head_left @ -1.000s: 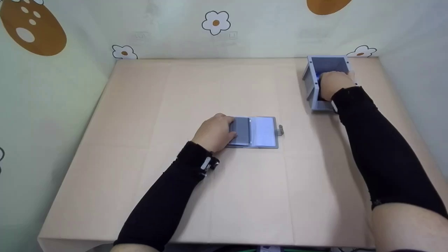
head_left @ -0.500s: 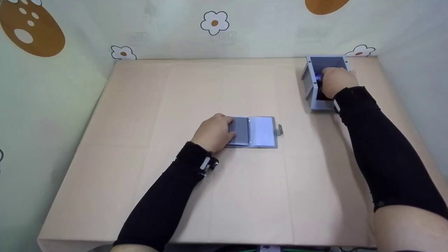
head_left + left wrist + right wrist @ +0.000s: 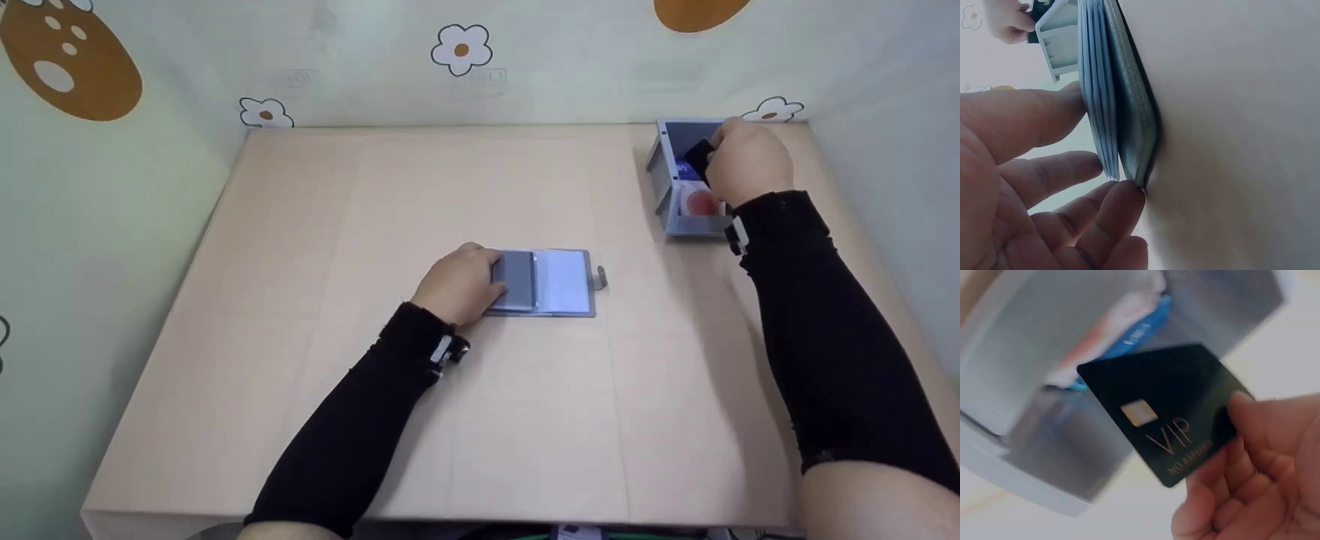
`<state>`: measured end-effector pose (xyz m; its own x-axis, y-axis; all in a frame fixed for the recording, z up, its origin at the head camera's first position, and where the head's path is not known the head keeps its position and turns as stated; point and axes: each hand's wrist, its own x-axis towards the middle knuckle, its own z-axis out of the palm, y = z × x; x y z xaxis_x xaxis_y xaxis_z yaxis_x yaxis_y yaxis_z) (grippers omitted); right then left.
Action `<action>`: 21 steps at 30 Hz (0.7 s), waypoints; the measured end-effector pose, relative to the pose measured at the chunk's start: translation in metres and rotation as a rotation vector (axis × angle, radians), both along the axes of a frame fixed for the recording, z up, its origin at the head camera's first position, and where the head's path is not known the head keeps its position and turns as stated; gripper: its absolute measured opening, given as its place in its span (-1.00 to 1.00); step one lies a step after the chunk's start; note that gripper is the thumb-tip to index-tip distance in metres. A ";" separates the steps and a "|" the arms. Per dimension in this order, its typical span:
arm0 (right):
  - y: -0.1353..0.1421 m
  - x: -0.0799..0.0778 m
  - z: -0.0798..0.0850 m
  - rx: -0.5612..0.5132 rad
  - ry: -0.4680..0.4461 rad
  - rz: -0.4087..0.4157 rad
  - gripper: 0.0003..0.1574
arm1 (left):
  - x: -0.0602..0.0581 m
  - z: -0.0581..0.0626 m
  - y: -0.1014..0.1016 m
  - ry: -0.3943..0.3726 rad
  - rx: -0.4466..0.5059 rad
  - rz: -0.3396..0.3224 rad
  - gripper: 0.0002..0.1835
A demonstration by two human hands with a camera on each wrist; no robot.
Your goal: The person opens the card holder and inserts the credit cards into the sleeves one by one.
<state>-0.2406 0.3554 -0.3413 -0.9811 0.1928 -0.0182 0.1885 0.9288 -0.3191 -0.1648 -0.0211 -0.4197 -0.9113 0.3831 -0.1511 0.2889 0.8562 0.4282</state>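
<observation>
A grey card holder (image 3: 568, 282) lies opened on the table, its clear sleeves showing and its strap sticking out to the right. My left hand (image 3: 456, 283) holds it by the left side, hiding that end. In the left wrist view, thumb and fingertips sit along the edges of the stacked sleeves (image 3: 1096, 90) and cover. Over the grey bin (image 3: 670, 224) at the back right, my right hand (image 3: 752, 163) pinches a black card (image 3: 1158, 405) between thumb and fingers. That card bears a gold chip and the letters VIP.
Inside the bin lie a blue card (image 3: 686, 171) and a whitish one with a red disc (image 3: 700, 201). Walls stand behind and on both sides of the cloth-covered table (image 3: 540, 420).
My right hand has risen out of the bin and moved slightly right, bringing the black card into sight. Cards in the bin are now uncovered. The left hand stays put.
</observation>
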 end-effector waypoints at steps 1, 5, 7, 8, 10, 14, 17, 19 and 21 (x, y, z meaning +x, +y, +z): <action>-0.003 0.003 0.003 -0.019 0.024 -0.024 -0.57 | 0.000 0.000 0.000 -0.002 0.001 -0.001 -0.46; -0.021 0.016 0.015 -0.129 0.090 -0.081 -0.51 | 0.000 0.000 0.000 -0.003 0.002 -0.002 -0.44; -0.033 0.022 0.017 -0.188 0.110 -0.071 -0.47 | 0.000 0.001 0.000 0.000 0.001 -0.002 -0.44; -0.039 0.025 0.017 -0.213 0.112 -0.059 -0.45 | 0.000 0.001 0.000 0.001 0.000 -0.001 -0.44; -0.052 0.033 0.013 -0.263 0.113 -0.028 -0.44 | -0.001 0.001 0.001 0.001 0.001 0.001 -0.43; -0.082 0.047 -0.004 -0.381 0.071 0.068 -0.50 | -0.001 0.001 0.000 -0.003 -0.005 0.003 -0.43; -0.102 0.055 -0.022 -0.482 0.033 0.154 -0.57 | -0.001 0.002 0.000 -0.003 -0.012 -0.001 -0.43; -0.113 0.059 -0.031 -0.511 -0.001 0.199 -0.60 | -0.001 0.002 0.000 -0.001 -0.013 -0.003 -0.44; -0.121 0.062 -0.038 -0.504 -0.022 0.229 -0.62 | -0.001 0.002 0.000 -0.001 -0.016 -0.005 -0.44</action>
<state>-0.1790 0.2347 -0.3795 -0.9952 -0.0636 -0.0739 0.0110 0.6802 -0.7329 -0.1661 -0.0206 -0.4173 -0.9094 0.3848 -0.1576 0.2926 0.8615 0.4150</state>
